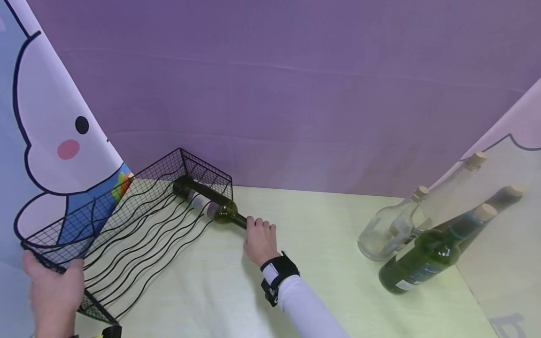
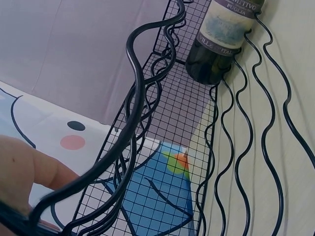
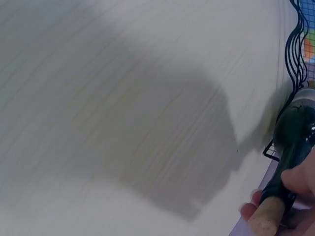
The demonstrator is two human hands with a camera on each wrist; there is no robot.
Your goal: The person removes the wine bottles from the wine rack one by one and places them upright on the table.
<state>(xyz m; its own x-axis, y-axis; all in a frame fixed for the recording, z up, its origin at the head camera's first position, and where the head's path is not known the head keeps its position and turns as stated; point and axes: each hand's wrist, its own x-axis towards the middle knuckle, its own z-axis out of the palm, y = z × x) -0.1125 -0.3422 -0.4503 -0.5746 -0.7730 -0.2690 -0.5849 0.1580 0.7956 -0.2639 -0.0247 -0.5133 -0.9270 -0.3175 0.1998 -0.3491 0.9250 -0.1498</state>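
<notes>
A black wire wine rack [image 1: 139, 230] with wavy bars stands at the left of the table. My left hand [image 1: 57, 286] grips its near left end. In the rack's far right part lies a dark green wine bottle [image 1: 207, 201], its labelled body on the wavy bars and its neck toward the front right. My right hand [image 1: 261, 241] holds that bottle by the neck; a cork [image 3: 268, 216] shows past the fingers in the right wrist view. The label [image 2: 229, 22] faces the left wrist camera.
At the right of the pale table [image 1: 321, 234] stand a clear corked bottle [image 1: 380, 234] and a green corked bottle [image 1: 422, 260], close together. A purple backdrop [image 1: 296, 94] rises behind. A cartoon-printed sheet [image 1: 55, 117] hangs at the left, next to the rack.
</notes>
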